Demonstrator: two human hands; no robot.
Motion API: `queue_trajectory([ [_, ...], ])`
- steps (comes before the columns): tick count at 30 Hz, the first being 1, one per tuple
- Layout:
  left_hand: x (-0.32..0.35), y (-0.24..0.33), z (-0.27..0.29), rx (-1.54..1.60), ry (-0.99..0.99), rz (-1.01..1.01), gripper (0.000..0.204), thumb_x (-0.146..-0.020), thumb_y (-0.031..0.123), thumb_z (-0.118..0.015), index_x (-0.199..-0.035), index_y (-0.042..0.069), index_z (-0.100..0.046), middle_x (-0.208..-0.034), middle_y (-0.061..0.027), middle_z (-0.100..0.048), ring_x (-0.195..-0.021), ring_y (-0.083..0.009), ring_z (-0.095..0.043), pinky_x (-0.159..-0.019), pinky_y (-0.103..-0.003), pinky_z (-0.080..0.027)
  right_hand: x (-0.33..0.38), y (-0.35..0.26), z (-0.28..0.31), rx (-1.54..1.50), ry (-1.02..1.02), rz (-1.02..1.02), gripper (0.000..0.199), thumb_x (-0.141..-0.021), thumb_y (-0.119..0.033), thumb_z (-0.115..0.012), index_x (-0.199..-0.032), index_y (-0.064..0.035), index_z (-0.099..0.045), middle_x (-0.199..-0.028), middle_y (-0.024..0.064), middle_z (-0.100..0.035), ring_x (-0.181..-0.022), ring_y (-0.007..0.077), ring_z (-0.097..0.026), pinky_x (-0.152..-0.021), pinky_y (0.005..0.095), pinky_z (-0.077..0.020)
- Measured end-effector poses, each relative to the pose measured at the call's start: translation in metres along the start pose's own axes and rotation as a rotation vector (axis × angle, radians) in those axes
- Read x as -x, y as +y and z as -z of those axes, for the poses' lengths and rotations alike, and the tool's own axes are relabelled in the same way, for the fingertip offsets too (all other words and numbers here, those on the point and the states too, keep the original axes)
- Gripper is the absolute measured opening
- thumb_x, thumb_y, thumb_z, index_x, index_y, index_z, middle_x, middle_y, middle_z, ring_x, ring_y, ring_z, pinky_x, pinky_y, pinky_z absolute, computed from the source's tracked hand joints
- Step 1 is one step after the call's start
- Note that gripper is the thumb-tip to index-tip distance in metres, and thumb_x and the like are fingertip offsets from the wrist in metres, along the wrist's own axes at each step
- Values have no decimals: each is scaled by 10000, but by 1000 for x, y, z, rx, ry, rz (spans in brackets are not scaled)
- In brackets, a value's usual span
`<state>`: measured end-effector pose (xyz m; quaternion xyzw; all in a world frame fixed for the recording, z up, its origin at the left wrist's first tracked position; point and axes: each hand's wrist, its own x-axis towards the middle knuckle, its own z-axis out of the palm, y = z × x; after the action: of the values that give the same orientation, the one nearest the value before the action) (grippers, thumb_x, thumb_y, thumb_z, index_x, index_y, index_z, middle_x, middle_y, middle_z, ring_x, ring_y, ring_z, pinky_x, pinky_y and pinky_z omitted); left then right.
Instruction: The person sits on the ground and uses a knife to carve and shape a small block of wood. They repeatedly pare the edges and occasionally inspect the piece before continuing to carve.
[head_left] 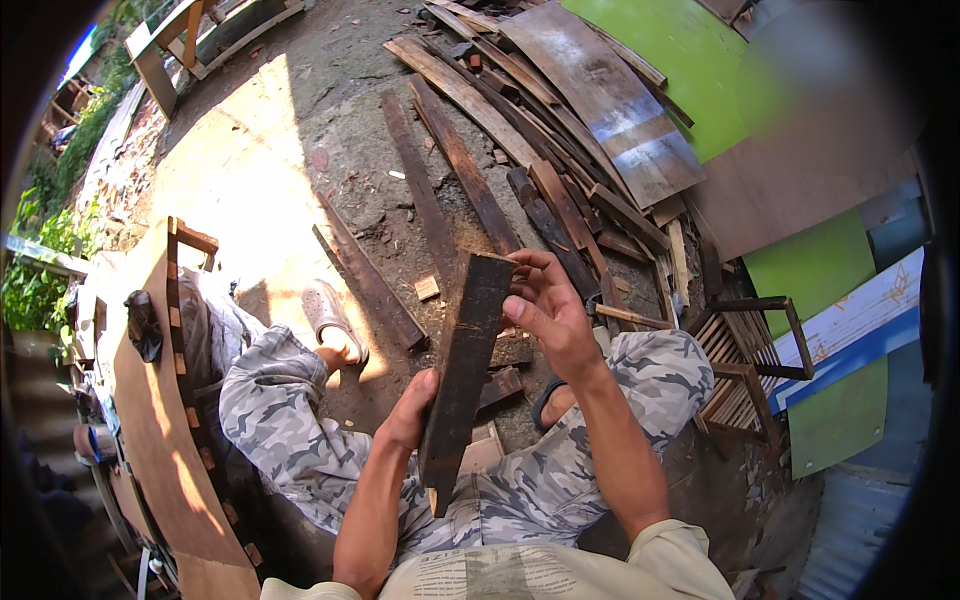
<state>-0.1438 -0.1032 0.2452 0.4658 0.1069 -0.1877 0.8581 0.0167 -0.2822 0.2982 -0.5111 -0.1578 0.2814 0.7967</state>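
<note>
A short, dark wooden board (462, 365) is held upright and slightly tilted over my lap, between both hands. My left hand (410, 408) grips its left edge low down, thumb on the near side and the other fingers mostly hidden behind it. At the upper right edge, my right hand (548, 315) holds the board with the thumb in front and the fingers curled round the side. The board's top end shows a lighter cut face, and its lower end has a pale, splintered corner.
Long dark planks (365, 275) lie on the dirt ahead. A heap of boards (570, 120) with a worn sheet (610, 100) on top is at the far right. A slatted wooden frame (745, 360) stands right; a long curved wooden panel (165, 400) runs along the left.
</note>
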Motion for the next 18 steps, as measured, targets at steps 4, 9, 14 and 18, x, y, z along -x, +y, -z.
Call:
queue_trajectory([
  [4,-2,-5,11,-66,65,-1,849,-903,724,-544,-1325,-12,-537,-925,-100,-664,-686,-187,-681,-612,-328,-575,1,-3,2,-38,-11,-6,568,-962,-170,-677,-1428,-51,-374,-1230,96,-572,-1058,156,-617,-881,317,-562],
  [9,-13,28,3,-325,193,81,621,-909,562,-675,-1163,-2,-617,-955,-50,-647,-906,-125,-600,-804,-274,-467,-2,9,8,-46,80,68,589,-942,-225,-718,-1402,-42,-398,-1241,125,-548,-1091,170,-593,-864,308,-549],
  [14,-38,40,-14,-914,260,-134,894,-730,453,-862,-1364,6,-418,-1073,-163,-681,-1056,-280,-652,-937,-396,-494,-11,25,15,-10,365,-49,612,-954,-296,-714,-1418,-36,-410,-1231,121,-555,-1040,161,-598,-900,286,-502],
  [18,-66,39,8,-1183,328,83,784,-681,289,-782,-1346,28,-458,-1131,-270,-674,-1029,-421,-673,-920,-459,-527,-31,67,45,126,342,-89,603,-950,-402,-719,-1362,-24,-493,-1147,99,-614,-994,135,-604,-816,282,-522],
])
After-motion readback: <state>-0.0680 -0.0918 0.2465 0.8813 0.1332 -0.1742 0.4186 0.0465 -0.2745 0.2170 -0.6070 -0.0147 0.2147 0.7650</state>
